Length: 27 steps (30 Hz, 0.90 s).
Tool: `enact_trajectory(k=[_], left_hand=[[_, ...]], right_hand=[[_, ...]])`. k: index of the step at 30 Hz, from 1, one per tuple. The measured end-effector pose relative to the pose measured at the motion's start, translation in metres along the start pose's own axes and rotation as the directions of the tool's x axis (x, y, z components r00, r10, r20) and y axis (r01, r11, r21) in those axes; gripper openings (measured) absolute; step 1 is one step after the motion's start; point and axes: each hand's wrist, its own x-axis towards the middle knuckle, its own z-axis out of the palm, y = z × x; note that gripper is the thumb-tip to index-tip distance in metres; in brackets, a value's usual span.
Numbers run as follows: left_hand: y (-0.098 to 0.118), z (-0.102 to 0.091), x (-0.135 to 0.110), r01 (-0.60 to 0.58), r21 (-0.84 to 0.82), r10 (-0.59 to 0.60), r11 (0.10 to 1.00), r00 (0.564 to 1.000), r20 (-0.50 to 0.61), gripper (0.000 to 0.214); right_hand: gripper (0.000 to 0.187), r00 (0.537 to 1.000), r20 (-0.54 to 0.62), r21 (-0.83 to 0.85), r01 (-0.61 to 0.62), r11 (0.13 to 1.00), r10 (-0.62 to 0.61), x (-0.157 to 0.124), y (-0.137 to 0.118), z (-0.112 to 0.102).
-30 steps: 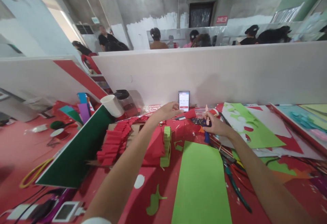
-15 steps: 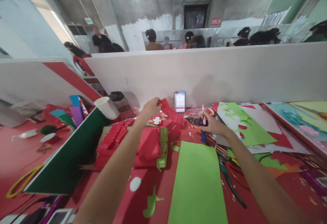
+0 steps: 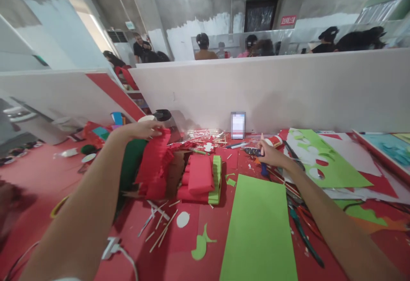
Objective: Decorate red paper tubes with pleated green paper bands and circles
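My left hand [image 3: 141, 130] is closed on the top edge of a stack of folded red paper strips [image 3: 154, 165], lifted at the left over the green board [image 3: 128, 168]. My right hand [image 3: 270, 155] rests farther right on the red table, fingers wrapped round a dark blue glue gun [image 3: 258, 156] with a pale stick at its back. Between the hands lies a pile of folded red and green paper [image 3: 201, 180]. A large light green sheet [image 3: 259, 225] lies flat in front of my right forearm.
A phone [image 3: 238, 124] leans on the white partition [image 3: 288, 89]. Cut green and red paper [image 3: 323, 161] lies at the right, with pliers [image 3: 301, 234] beside the sheet. Thin sticks [image 3: 160, 223] and paper scraps are scattered near the front. People sit beyond the partition.
My left hand has swung from near the phone to the left, carrying the red folded strips with it. My right hand has stayed on the glue gun. The view has shifted slightly.
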Motion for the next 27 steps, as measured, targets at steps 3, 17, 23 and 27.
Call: enact_trajectory(k=[3, 17, 23, 27], left_hand=[[-0.014, 0.021, 0.004, 0.017, 0.092, -0.030, 0.996, 0.990, 0.141, 0.019], [0.040, 0.056, -0.078, -0.403, 0.368, 0.410, 0.838, 0.910, 0.062, 0.034], [0.103, 0.140, -0.182, -0.686, -0.064, 0.644, 0.724, 0.641, 0.417, 0.033], [0.105, 0.200, -0.206, -0.654, 0.007, 0.571, 0.757, 0.667, 0.479, 0.029]], right_hand=[[0.034, 1.000, 0.001, -0.028, -0.002, 1.000, 0.002, 0.005, 0.004, 0.007], [0.027, 0.997, -0.069, -0.154, 0.025, 0.988, -0.036, 0.002, -0.008, 0.015], [0.029, 0.990, -0.106, -0.101, 0.081, 0.992, -0.092, -0.040, -0.044, 0.004], [0.014, 0.996, -0.080, -0.105, 0.026, 0.994, -0.035, -0.070, -0.063, 0.008]])
